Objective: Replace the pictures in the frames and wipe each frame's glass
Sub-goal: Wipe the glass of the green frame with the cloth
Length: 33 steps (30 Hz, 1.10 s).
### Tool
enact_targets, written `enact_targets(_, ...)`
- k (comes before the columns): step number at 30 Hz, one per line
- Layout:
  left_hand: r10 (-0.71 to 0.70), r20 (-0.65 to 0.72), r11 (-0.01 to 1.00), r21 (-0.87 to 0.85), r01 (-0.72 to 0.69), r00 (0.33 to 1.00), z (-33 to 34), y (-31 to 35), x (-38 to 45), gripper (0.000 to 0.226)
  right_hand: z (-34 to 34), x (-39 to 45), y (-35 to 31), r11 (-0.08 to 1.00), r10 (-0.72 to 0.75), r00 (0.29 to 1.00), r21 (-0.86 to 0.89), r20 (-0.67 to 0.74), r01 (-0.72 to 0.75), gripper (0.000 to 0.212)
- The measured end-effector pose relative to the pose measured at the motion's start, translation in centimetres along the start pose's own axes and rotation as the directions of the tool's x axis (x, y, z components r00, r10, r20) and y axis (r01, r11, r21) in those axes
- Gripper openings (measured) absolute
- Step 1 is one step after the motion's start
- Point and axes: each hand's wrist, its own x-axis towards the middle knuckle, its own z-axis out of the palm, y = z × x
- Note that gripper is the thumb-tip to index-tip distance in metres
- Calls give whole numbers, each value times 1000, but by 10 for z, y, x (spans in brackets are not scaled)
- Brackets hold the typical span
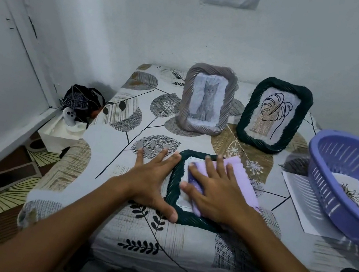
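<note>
The dark green rope-twist picture frame (176, 184) lies flat on the leaf-patterned cloth-covered table (127, 127), close to its near edge, and we see the right hand (217, 189) spread flat on a folded lilac cloth (241, 179) pressed to its glass. We see the left hand (154, 179) open, fingers wide, braced against the frame's left side. Behind stand a grey twisted frame with a cat picture (207, 99) and a dark green frame with a leaf drawing (273, 116); a purple slotted plastic basket (347, 178) sits right.
</note>
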Motion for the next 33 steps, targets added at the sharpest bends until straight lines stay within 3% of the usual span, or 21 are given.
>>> enact_targets(3, -4, -5, 1000, 6, 4, 1000, 0, -1, 0, 149, 1, -25, 0, 997, -69, 997, -26, 36, 70, 104)
enact_targets(9, 24, -18, 1000, -13, -24, 1000, 1, -3, 1, 156, -3, -21, 23, 990, 122, 993, -74, 3, -121, 98)
enact_targets(12, 23, -16, 1000, -10, -23, 1000, 1, -2, 2, 156, -3, 3, 15, 991, 131, 991, -34, 3, -131, 102)
enact_targets(25, 12, -47, 1000, 13, -11, 999, 3, -3, 2, 148, -7, -50, -3, 976, -198, 975, -67, 96, 205, 98)
enact_targets(33, 30, -47, 1000, -3, -30, 998, 4, -4, 3, 156, 3, -34, -3, 998, -47, 998, -42, 41, 49, 106)
